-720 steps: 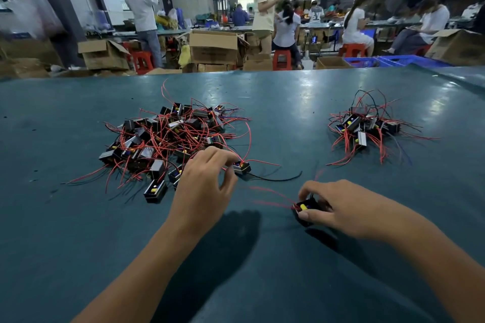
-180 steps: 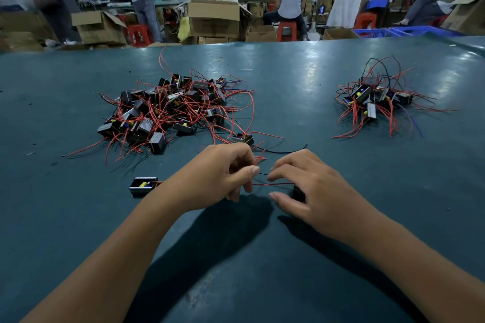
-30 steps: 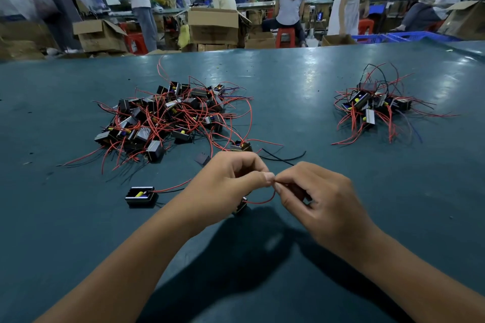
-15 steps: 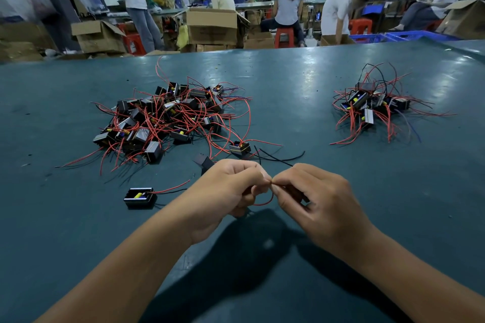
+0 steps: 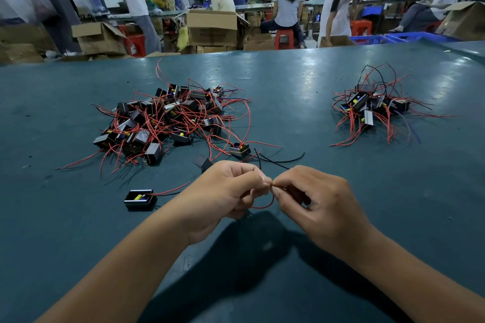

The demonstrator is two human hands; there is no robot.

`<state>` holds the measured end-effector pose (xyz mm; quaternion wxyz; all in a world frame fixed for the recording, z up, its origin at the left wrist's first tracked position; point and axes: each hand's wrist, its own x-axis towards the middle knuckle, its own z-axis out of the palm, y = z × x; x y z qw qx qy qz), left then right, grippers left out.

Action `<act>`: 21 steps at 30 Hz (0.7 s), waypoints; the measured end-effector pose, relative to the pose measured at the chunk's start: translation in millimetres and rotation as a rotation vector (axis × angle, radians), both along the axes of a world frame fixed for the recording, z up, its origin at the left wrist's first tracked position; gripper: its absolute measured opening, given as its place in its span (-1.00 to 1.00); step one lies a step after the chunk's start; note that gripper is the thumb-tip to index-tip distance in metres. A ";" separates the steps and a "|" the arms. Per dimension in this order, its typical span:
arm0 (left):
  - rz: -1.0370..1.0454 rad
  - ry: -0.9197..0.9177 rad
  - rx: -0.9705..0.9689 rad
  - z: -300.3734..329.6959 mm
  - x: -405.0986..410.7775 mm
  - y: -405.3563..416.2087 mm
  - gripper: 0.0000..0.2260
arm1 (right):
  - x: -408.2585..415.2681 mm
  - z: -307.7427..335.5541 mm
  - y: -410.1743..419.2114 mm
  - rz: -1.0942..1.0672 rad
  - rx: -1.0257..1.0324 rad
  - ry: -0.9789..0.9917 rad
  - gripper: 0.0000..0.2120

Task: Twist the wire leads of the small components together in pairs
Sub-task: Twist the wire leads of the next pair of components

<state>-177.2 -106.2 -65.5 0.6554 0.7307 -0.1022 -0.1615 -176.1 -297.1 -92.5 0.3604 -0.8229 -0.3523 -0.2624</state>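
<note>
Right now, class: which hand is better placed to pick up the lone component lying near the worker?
Left. The left hand sits beside the lone component; the right hand lies farther away. Both currently pinch the red wire.

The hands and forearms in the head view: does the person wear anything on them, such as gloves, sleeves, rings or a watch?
Nothing is worn: the left hand and the right hand are bare, without gloves, rings or watch. Both forearms are uncovered down to the frame edge.

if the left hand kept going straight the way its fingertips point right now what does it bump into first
Almost at once, the right hand: the left hand points rightward, its fingertips nearly touching the right's where both pinch the red wire. Depth is hard to judge, but nothing else shows between them.
</note>
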 end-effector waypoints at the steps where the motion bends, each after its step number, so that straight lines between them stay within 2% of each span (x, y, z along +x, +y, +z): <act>1: 0.001 0.003 0.007 -0.6 0.1 -0.1 -0.86 | -0.3 0.1 0.1 0.003 -0.004 0.006 -0.95; 6: 0.015 0.052 0.020 -2.6 0.7 -0.6 -0.86 | -0.5 0.7 0.5 0.013 -0.010 0.031 -0.95; 11: 0.039 0.012 -0.021 -1.6 3.1 3.1 -0.79 | 1.5 0.9 -2.7 -0.012 0.049 0.074 -0.94; 14: 0.071 -0.139 0.103 -3.0 4.8 7.2 -0.85 | 2.5 0.2 -3.8 -0.011 0.101 0.135 -0.93; 17: -0.028 -0.301 0.318 -7.3 3.2 6.2 -0.99 | 3.3 -0.7 -3.9 -0.009 0.114 0.174 -0.92; 21: -0.021 -0.350 0.320 -14.5 5.8 4.0 -0.95 | 5.0 -1.3 -4.8 -0.005 0.134 0.217 -0.91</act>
